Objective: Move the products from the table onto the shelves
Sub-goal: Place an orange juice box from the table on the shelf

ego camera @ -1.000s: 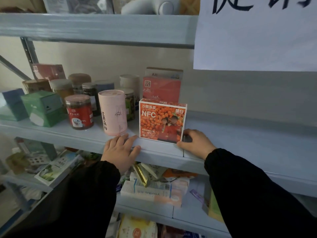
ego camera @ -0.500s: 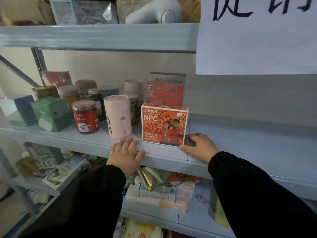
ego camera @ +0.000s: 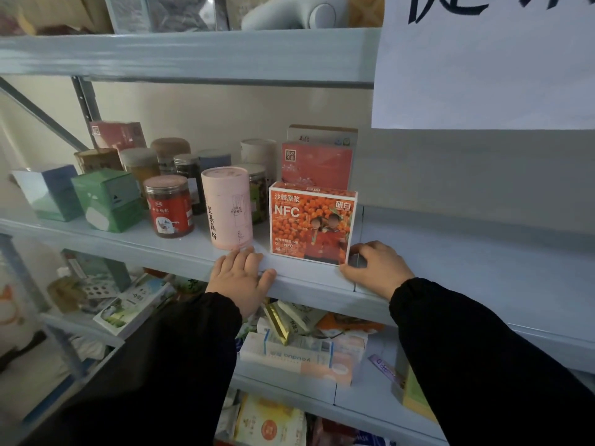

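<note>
An orange box (ego camera: 310,220) marked NFC stands upright near the front of the pale blue middle shelf (ego camera: 467,259). My right hand (ego camera: 376,268) is at the box's lower right corner, thumb at the front and curled fingers against its side. My left hand (ego camera: 238,275) rests flat on the shelf's front edge just left of the box, fingers straight, holding nothing.
Left of the box stand a pink tube (ego camera: 228,207), a red-labelled jar (ego camera: 169,206), a green carton (ego camera: 106,197) and several jars behind. A red carton (ego camera: 317,164) stands behind the box. A white paper sign (ego camera: 483,59) hangs at upper right. The lower shelf holds piled packets (ego camera: 299,355).
The view has shifted slightly. Both hands and the orange box stay where they were.
</note>
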The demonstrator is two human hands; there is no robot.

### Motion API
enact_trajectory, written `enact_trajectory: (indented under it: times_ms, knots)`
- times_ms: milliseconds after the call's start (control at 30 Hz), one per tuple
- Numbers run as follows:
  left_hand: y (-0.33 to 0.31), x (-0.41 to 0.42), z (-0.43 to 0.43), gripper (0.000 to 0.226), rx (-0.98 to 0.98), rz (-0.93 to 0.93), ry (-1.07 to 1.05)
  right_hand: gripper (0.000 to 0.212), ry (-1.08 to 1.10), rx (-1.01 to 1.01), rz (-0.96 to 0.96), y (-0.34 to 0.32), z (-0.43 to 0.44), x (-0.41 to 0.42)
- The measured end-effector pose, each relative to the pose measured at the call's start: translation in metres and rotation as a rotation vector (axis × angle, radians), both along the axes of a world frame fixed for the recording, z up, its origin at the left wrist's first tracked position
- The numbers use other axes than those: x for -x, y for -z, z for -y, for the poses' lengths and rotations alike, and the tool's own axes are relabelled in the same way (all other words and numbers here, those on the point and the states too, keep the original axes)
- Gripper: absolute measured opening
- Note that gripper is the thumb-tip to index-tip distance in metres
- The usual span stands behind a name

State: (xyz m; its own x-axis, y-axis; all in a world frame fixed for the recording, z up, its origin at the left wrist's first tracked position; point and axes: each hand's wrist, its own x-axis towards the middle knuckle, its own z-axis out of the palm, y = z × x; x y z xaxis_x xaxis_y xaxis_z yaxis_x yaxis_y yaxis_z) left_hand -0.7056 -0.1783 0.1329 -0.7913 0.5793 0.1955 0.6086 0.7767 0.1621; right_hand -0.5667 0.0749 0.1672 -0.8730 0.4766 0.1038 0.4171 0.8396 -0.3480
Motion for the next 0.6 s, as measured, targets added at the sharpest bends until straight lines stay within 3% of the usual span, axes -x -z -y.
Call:
enact_trajectory:
  times_ms: [300,467,600]
  knots:
    - [-0.012,-0.007,0.000,0.061,0.053,0.075,-0.014,0.068,0.022,-0.100,0.184,-0.003,0.022,-0.023]
    - [-0.013,-0.016,0.004,0.062,0.073,0.073,-0.001,0.072,0.035,-0.147,0.177,0.000,0.036,-0.058]
    - [-0.010,-0.040,0.006,0.066,0.043,0.074,0.052,0.092,-0.002,-0.135,0.225,0.007,0.048,-0.098]
